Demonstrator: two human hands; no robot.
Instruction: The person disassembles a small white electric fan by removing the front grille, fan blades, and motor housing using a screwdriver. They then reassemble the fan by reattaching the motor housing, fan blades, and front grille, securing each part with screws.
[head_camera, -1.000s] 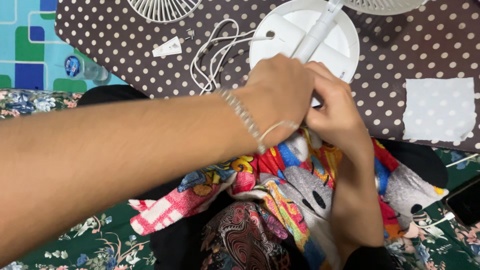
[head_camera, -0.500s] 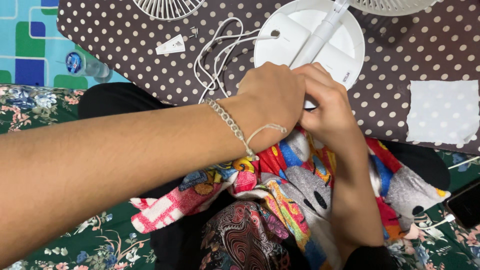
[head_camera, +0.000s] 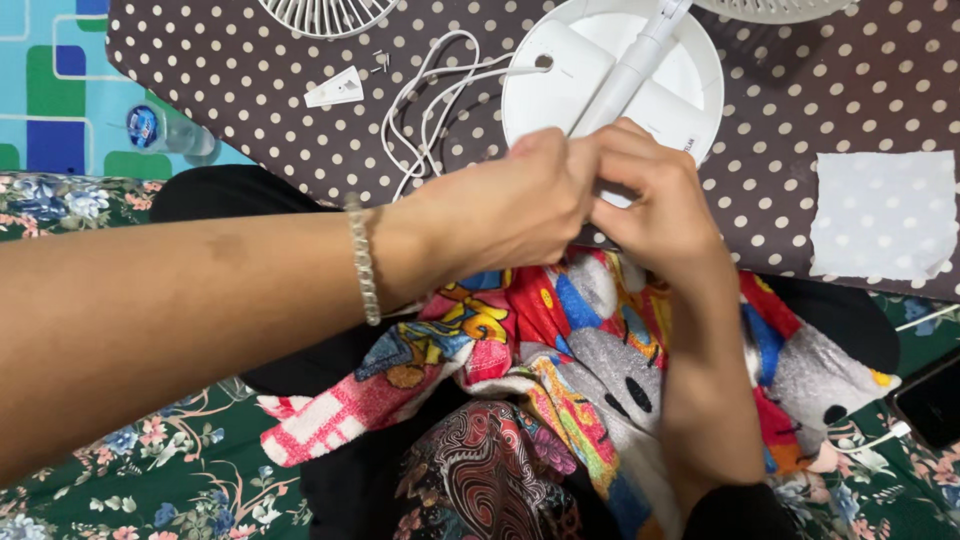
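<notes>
A: Where are the hands?

B: Both meet at the near edge of the white round fan base, which sits far from the person on the brown dotted cloth. The left hand comes in from the left with a chain bracelet on the wrist; the right hand rises from below. Fingers on both are curled tight and pressed together, pinching something small between them. What it is, I cannot tell; the knuckles hide it.

A: And the pole?

B: The white pole leans up from the base, just beyond the fingertips. A white cord loops to the left of the base.

A: What step does it look like?

B: I judge it as fine finger work at the base's near rim. The next move seems to call for a steady pinch and a clear view.

A: Anything else nearby?

B: A colourful cartoon towel lies on the lap, a white square cloth to the right, a phone at the near right
</notes>
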